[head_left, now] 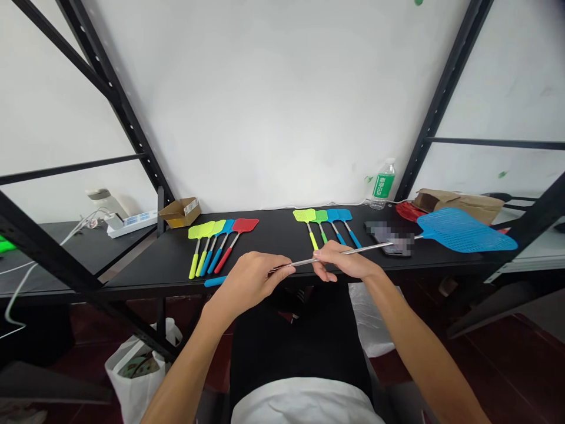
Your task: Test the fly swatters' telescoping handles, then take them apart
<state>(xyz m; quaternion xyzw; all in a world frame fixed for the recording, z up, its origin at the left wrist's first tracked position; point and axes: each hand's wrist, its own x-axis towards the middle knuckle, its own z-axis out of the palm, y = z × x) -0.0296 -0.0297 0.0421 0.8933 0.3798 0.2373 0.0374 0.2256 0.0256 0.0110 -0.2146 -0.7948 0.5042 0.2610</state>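
A blue fly swatter (463, 230) with an extended metal rod lies across both hands, its mesh head out to the right and its blue grip end poking out past my left hand. My left hand (251, 280) is closed around the handle end. Thumb and fingers of my right hand (338, 259) pinch the rod near its middle. On the table beyond, a left group of swatters (216, 250) in yellow-green, blue and red lies side by side. A right group of swatters (324, 227) in yellow-green, green and blue lies behind my right hand.
A small cardboard box (180, 212) and a white power strip (132, 224) are on the left. To the right stand a water bottle (383, 184), a blurred phone (391, 238) and a brown paper bag (459, 203). Black metal shelf posts (128, 118) frame the black table (276, 235).
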